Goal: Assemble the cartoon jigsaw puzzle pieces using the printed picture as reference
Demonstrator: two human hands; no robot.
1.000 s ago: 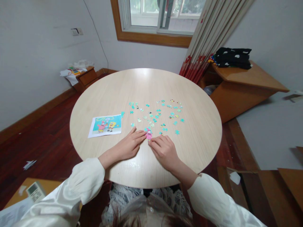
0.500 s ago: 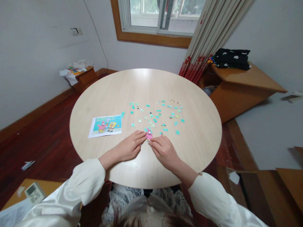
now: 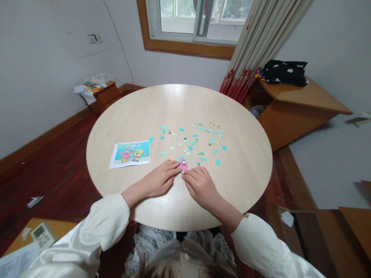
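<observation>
Several joined jigsaw puzzle pieces (image 3: 183, 164) show a pink starfish character and lie flat on the table between my hands. Stretched out on the tabletop, my left hand (image 3: 162, 177) presses its fingertips on the left side of this section. My right hand (image 3: 199, 185) is bent in a pinch at the section's lower edge, on a small puzzle piece (image 3: 182, 173) that its fingers mostly cover. Loose puzzle pieces (image 3: 190, 148), mainly turquoise, are scattered beyond my hands, some close to my right fingers. Left of them lies a printed reference picture (image 3: 131, 153) with cartoon characters.
The round wooden table (image 3: 139, 110) has its near edge at my lap. A remote control (image 3: 43, 236) rests on a surface at the lower left. A tilted wooden cabinet (image 3: 301, 100) with folded black cloth (image 3: 285, 72) stands right, beside a curtain (image 3: 255, 42).
My right fingertips have shifted very slightly at the lower edge of the joined section. My left hand stays in place. The whole view has moved a little.
</observation>
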